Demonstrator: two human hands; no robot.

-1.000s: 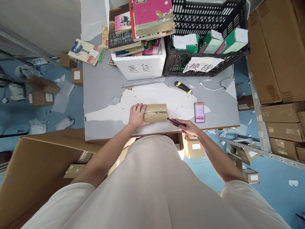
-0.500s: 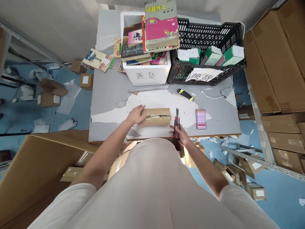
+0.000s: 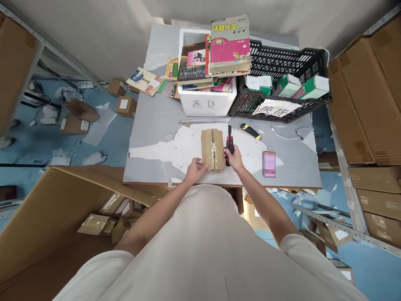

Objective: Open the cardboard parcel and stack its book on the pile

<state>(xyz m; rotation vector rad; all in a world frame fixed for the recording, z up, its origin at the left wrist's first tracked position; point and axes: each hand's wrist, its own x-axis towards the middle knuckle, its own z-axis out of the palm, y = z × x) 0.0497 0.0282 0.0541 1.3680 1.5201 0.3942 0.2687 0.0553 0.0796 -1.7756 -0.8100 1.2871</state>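
A small taped cardboard parcel lies lengthwise, pointing away from me, on the grey table. My left hand touches its near left corner. My right hand grips a red and black utility knife with the blade pointing away, right beside the parcel's right edge.
A pink phone lies to the right. A yellow and black cutter rests near a black crate of green boxes. A white foam box carries stacked books. Cardboard cartons stand on the right; a large open carton sits at left.
The parcel has been turned from crosswise to lengthwise. My left hand shifted to its near corner, and my right hand brought the knife up along its right side.
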